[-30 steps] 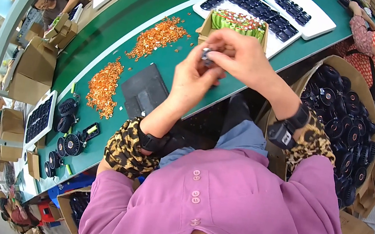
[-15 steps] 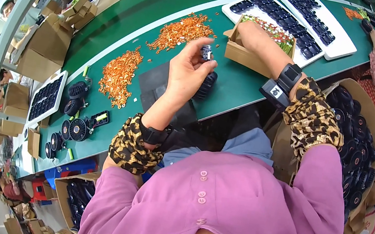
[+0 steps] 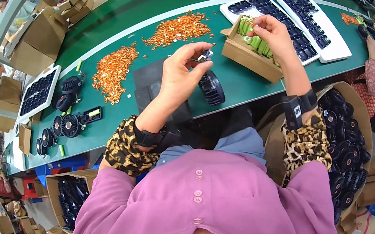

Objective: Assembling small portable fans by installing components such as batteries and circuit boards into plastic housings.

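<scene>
My left hand is closed in a pinch round the small end of a dark handheld fan. The fan's round caged head hangs below my fingers, over the table's near edge. My right hand is raised above an open cardboard box, thumb and fingertips pressed together. Whatever they pinch is too small to make out. Green cylindrical batteries lie in the box. Beneath my left hand is a dark grey mat.
Two heaps of small orange pieces lie on the green table. White trays of dark parts stand beyond the box. More fans lie at left. A carton of fans stands at right. Co-workers sit nearby.
My right hand has risen out of the battery box, its fingers now in a pinch. The fan in my left hand has turned, showing more of its head.
</scene>
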A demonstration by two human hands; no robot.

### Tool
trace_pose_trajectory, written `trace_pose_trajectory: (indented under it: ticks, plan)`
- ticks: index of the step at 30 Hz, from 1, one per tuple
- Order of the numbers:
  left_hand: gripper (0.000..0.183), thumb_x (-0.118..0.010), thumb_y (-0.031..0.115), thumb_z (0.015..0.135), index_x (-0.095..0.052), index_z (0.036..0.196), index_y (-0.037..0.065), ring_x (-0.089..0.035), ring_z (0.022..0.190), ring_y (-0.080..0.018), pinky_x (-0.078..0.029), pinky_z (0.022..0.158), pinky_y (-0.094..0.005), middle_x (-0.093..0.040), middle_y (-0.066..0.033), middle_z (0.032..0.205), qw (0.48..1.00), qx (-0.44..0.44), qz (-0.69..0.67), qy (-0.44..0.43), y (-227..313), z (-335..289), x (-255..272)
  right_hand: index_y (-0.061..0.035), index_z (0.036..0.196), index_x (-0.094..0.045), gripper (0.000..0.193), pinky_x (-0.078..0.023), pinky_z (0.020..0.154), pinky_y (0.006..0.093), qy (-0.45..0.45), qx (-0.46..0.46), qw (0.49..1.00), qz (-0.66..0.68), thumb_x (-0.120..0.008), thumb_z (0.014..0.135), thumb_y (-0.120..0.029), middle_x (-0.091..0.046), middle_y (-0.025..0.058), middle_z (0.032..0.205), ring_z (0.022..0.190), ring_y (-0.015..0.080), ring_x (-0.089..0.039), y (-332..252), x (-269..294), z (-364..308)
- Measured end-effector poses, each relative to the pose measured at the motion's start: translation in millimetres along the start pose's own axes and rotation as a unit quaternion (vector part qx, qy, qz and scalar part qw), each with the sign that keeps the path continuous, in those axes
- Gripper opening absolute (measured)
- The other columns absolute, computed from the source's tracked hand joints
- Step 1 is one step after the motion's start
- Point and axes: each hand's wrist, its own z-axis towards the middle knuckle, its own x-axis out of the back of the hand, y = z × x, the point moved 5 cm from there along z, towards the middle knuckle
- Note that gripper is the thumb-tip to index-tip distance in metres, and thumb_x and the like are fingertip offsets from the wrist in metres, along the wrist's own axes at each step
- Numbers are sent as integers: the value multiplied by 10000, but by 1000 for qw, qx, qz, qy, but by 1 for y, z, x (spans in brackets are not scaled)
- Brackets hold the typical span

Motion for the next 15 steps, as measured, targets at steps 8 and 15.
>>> trace_pose_trajectory:
  ticks: [8, 15]
  plan:
    - [317, -607, -63, 796, -586, 1102, 12, -575, 876, -92, -484, 771, -228, -581, -34, 1008, 998, -28, 48, 31, 2, 3, 3, 10, 1083, -571, 230, -445, 684, 209, -13, 27, 991, 128, -555, 857, -35, -597, 27, 861, 759, 71, -538, -49, -10, -21]
    - [265, -620, -42, 794, -606, 1056, -3, -594, 776, -76, -488, 718, -210, -635, -34, 866, 996, 23, -57, 61, -7, 1, 1, 25, 928, -617, 118, -463, 589, 211, -9, 3, 999, 51, -558, 869, -60, -628, 57, 744, 624, 91, -580, -40, -68, -67]
